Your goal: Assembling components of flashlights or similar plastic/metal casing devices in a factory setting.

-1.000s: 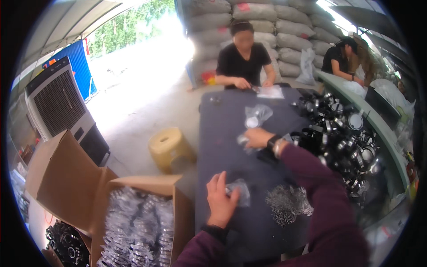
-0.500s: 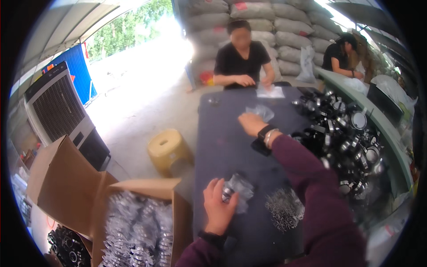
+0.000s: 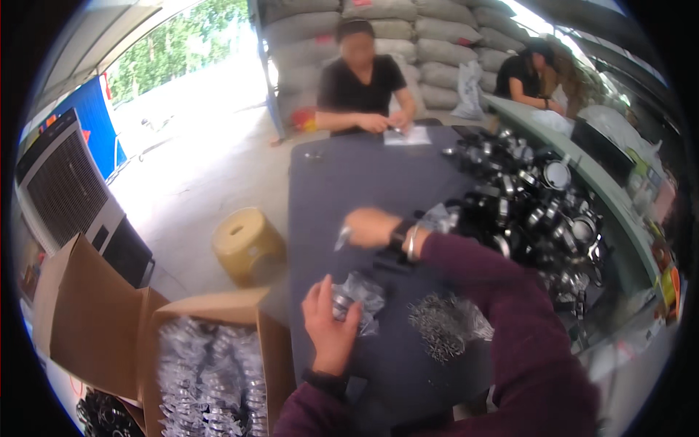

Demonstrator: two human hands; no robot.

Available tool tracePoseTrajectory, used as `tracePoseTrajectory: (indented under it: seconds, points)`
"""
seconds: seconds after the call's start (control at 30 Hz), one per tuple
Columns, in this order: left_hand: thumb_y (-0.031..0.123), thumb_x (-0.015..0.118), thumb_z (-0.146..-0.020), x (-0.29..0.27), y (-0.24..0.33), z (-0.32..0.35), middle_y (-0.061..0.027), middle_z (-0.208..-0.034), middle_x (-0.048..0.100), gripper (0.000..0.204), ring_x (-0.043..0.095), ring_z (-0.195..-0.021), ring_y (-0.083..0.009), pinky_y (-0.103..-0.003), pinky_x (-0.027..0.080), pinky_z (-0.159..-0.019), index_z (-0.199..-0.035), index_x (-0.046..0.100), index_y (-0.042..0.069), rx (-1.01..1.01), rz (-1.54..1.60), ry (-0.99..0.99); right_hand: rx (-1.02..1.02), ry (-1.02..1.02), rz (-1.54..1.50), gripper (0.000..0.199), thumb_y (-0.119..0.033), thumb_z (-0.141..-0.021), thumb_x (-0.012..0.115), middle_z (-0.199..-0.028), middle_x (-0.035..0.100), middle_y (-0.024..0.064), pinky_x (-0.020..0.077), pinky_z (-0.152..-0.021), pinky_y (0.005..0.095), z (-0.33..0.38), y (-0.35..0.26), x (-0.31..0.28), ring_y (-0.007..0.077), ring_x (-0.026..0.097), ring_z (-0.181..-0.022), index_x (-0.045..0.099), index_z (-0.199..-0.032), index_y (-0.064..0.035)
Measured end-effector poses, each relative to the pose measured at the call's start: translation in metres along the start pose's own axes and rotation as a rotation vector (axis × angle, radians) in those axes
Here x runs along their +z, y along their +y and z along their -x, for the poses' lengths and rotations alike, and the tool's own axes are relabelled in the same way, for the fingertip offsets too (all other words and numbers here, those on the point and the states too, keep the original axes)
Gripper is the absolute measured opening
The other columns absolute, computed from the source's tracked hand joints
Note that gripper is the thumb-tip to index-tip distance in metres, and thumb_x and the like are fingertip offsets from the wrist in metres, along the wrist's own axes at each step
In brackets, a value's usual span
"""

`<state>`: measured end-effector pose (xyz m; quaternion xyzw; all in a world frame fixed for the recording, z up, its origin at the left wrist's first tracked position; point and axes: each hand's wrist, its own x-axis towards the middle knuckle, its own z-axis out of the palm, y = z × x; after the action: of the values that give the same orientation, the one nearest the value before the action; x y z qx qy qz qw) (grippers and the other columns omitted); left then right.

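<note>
My left hand [image 3: 329, 329] grips a clear plastic bag with a metal part inside [image 3: 359, 295], just above the dark table [image 3: 364, 175]. My right hand [image 3: 370, 226] is further out over the table, fingers closed on a small clear bag [image 3: 342, 236] at its left side. A watch and a bracelet sit on the right wrist. To the right of my left hand lies a heap of small silvery metal pieces [image 3: 443, 325]. My maroon sleeves come in from the lower edge.
A pile of black and chrome metal parts [image 3: 535, 211] covers the table's right side. An open cardboard box [image 3: 196, 360] of bagged parts stands at lower left, a yellow stool [image 3: 246, 244] beside it. A person in black [image 3: 362, 84] works at the far end; another person [image 3: 528, 76] is at right.
My right hand has drawn back from the far bags toward me and left, bringing a small bag. My left hand has lifted its bag and holds it.
</note>
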<state>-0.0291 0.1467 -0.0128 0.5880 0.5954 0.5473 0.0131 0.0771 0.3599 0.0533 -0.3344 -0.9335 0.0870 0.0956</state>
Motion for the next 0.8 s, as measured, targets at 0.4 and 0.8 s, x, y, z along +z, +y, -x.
tracePoseTrajectory:
  seconds: [0.4, 0.8]
  points:
    - [0.014, 0.078, -0.064, 0.005, -0.001, 0.001, -0.0143, -0.114, 0.057, 0.051, 0.058, -0.104, -0.0301, -0.038, 0.047, -0.088, -0.111, 0.063, 0.006, 0.014, 0.039, 0.016, -0.180, -0.056, -0.162, 0.031, -0.017, -0.080, 0.056, -0.099, 0.067, 0.0177, 0.0493, -0.079, 0.0391, 0.090, -0.003, -0.034, 0.0346, 0.064, -0.091, 0.064, -0.105, -0.0014]
    - [0.015, 0.079, -0.063, 0.005, -0.002, 0.000, -0.0134, -0.116, 0.056, 0.052, 0.056, -0.104, -0.0305, -0.039, 0.048, -0.087, -0.112, 0.064, 0.008, 0.011, 0.063, 0.032, 0.024, -0.266, 0.406, 0.023, -0.020, -0.078, 0.064, -0.083, 0.066, 0.0203, 0.0486, -0.077, 0.0499, 0.092, 0.040, -0.057, 0.0363, 0.066, -0.083, 0.066, -0.085, 0.0023]
